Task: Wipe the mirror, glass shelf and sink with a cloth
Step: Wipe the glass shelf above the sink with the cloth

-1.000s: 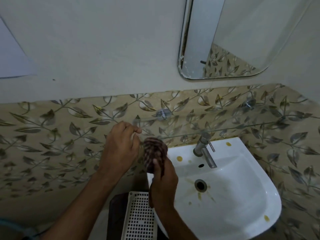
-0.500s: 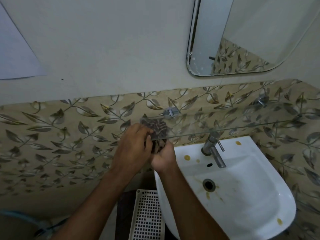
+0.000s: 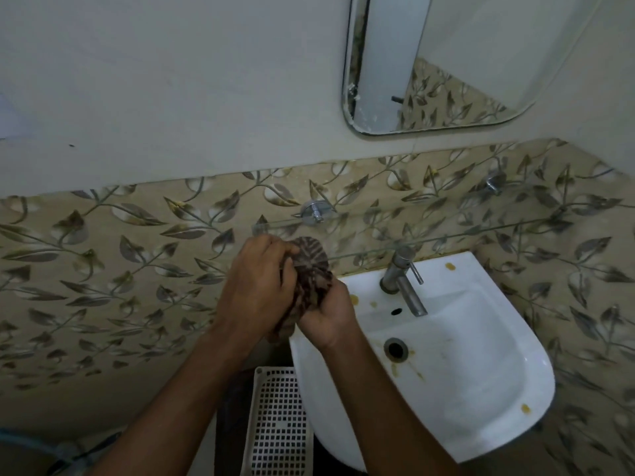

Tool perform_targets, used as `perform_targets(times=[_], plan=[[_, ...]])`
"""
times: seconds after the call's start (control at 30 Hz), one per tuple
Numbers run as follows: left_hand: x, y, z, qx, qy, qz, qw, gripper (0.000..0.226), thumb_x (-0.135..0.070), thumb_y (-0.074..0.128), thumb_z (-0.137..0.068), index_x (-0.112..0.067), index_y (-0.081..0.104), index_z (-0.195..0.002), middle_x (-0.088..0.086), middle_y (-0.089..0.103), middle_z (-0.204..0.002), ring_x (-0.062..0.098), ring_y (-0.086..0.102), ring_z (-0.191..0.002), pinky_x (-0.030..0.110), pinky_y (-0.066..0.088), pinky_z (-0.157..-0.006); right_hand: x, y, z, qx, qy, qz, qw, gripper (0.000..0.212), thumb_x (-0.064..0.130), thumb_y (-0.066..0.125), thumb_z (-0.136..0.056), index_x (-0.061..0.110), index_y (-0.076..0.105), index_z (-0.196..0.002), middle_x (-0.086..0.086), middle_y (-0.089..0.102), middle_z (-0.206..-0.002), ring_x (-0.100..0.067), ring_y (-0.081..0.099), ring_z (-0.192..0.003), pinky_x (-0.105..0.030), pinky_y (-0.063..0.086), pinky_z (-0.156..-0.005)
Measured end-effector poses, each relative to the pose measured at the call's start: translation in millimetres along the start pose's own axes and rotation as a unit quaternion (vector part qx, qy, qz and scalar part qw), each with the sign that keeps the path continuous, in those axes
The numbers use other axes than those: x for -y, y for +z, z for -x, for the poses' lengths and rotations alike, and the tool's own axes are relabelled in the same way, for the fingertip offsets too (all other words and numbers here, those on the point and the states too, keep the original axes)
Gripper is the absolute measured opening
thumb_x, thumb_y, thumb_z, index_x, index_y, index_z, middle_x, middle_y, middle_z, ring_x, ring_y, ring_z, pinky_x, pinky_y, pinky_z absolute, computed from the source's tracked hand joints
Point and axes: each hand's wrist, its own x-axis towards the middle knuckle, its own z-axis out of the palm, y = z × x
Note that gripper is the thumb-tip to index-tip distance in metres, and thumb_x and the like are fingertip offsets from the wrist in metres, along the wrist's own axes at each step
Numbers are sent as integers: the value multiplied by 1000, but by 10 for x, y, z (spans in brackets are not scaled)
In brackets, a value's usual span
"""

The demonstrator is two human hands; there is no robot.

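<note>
Far left, low: a bluish hose point(image 3: 41, 451) along the floor edge. Leaf-patterned tile band point(image 3: 103, 269) across the wall, plain plaster above. One white perforated basket point(image 3: 278, 424) on the floor, tucked just beside the sink's left flank and partly hidden by the right forearm.

Left hand point(image 3: 256, 286): fingers curled, pressed together, gripping the upper part of the cloth point(image 3: 309, 280). One cloth, dark brown, striped, bunched into a wad between both hands, at the left end of the glass shelf point(image 3: 446, 231); its top overlaps the shelf's front edge, contact cannot be told. Right hand point(image 3: 330, 317): fingers wrapped round the lower cloth from below, over the sink's left rim.

One shelf, two chrome brackets point(image 3: 316, 213). One sink point(image 3: 481, 407), white, several yellow-brown spots, one drain point(image 3: 395, 348). One chrome tap point(image 3: 403, 280). One mirror point(image 3: 446, 63), upper right, lower edge corroded.
</note>
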Motion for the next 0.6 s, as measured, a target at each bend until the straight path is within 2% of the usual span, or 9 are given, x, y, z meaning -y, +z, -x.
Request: perform_targets(times=[0.07,0.1,0.17,0.2,0.23,0.33,0.47,0.53,0.6], plan=[[-3,29,5,6,21,1,1000,24,-18,49,-93,-11,69,-105,5,60,-101,19,52,-98,31,44,-86,259,-43,119,-20,-50,-1,999,48,10,62,-85,-8,57,-129,-29,53,-138,-42,55,-125,-52,44,-104],[-1,49,7,9,29,3,1000,24,-17,50,-93,-11,70,-105,5,61,-100,19,53,-97,31,44,-86,417,-63,128,-40,-95,-5,995,45,10,68,-82,-4,60,-124,-27,58,-135,-39,56,-123,-50,47,-103],[-14,91,-5,11,31,5,999,25,-15,51,-92,-10,72,-105,4,62,-100,19,55,-96,34,47,-85,734,-55,93,-69,-171,-43,982,23,19,57,-96,4,64,-110,-20,72,-102,-30,68,-92,-39,63,-75],[-31,120,-15,11,34,5,999,25,-14,52,-92,-9,73,-105,5,62,-99,21,56,-95,35,49,-83,815,-10,52,-83,-198,-53,975,28,25,43,-103,8,65,-106,-16,72,-92,-26,65,-81,-32,61,-65],[-59,148,-28,11,41,6,999,24,-12,53,-91,-9,73,-104,6,62,-98,22,57,-93,35,49,-82,841,33,-13,-85,-214,-50,972,36,29,34,-105,9,65,-104,-14,70,-91,-24,62,-80,-29,57,-68],[-177,218,-92,29,68,12,997,22,-13,52,-91,-11,72,-100,4,61,-95,23,55,-90,34,46,-78,588,137,-67,-93,-194,-21,976,40,29,34,-105,4,66,-110,-20,69,-104,-31,66,-91,-41,53,-91],[-279,319,-173,62,100,27,993,35,-18,42,-93,-7,71,-111,9,63,-100,27,57,-94,38,49,-81,563,-15,149,-76,-124,14,989,45,22,39,-100,-8,58,-128,-28,64,-121,-39,69,-99,-48,57,-87],[-276,359,-189,65,99,26,993,34,-17,43,-92,-7,71,-110,8,63,-100,28,57,-95,42,51,-80,856,-56,250,-87,-175,-22,980,49,20,32,-104,-7,72,-99,-24,72,-94,-32,72,-81,-38,63,-71],[-279,387,-199,63,88,29,994,31,-13,48,-89,-9,71,-110,5,63,-101,25,58,-96,39,51,-81,1175,12,274,-134,-227,-53,963,49,17,25,-107,2,66,-85,-17,67,-76,-27,63,-73,-29,57,-62]])
